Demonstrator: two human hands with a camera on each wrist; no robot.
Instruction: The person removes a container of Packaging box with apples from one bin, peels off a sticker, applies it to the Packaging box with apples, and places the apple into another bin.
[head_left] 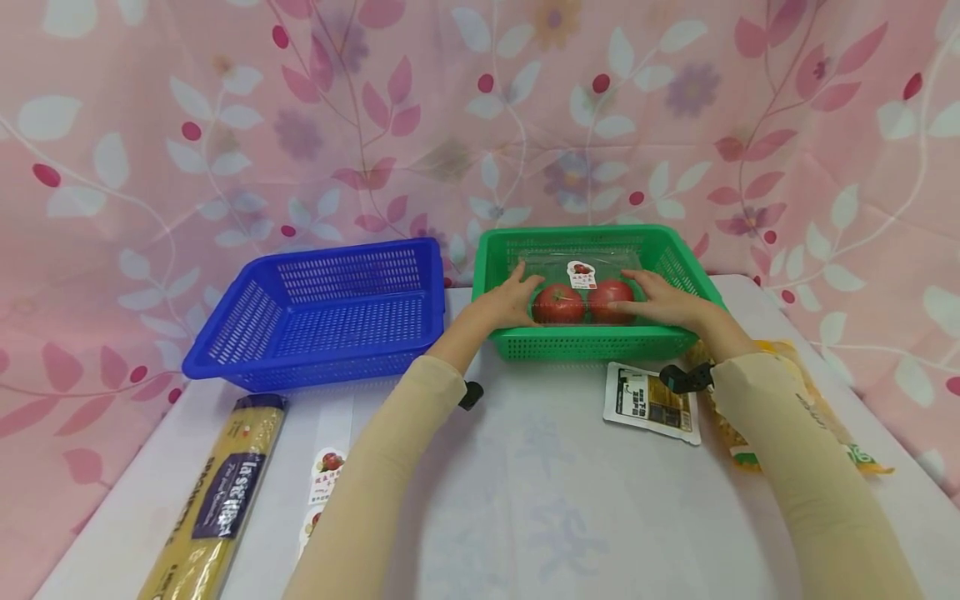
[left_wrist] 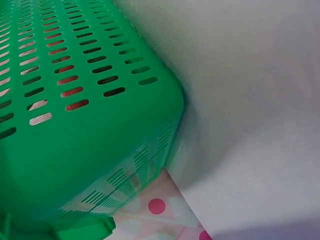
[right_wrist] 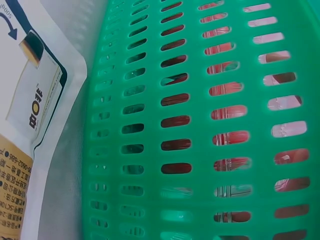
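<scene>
A clear plastic box of tomatoes (head_left: 557, 305), with a round-topped sticker on its lid, is inside the green basket (head_left: 585, 343). My left hand (head_left: 513, 302) grips the box's left end, fingers spread over the side. At the right end, my right hand (head_left: 660, 302) holds the box, its thumb lying across the front over a tomato. Both wrist views show mostly the slotted wall of the green basket (left_wrist: 100, 135), with bits of red behind the holes; the fingers are hidden there.
A blue basket (head_left: 322, 362) stands to the left. Before it lie a spaghetti pack (head_left: 225, 492) and a strip of stickers (head_left: 327, 475). A small flat pouch (head_left: 651, 402) and a yellow bag (head_left: 795, 392) lie by my right forearm. A floral curtain (head_left: 420, 125) hangs behind the table.
</scene>
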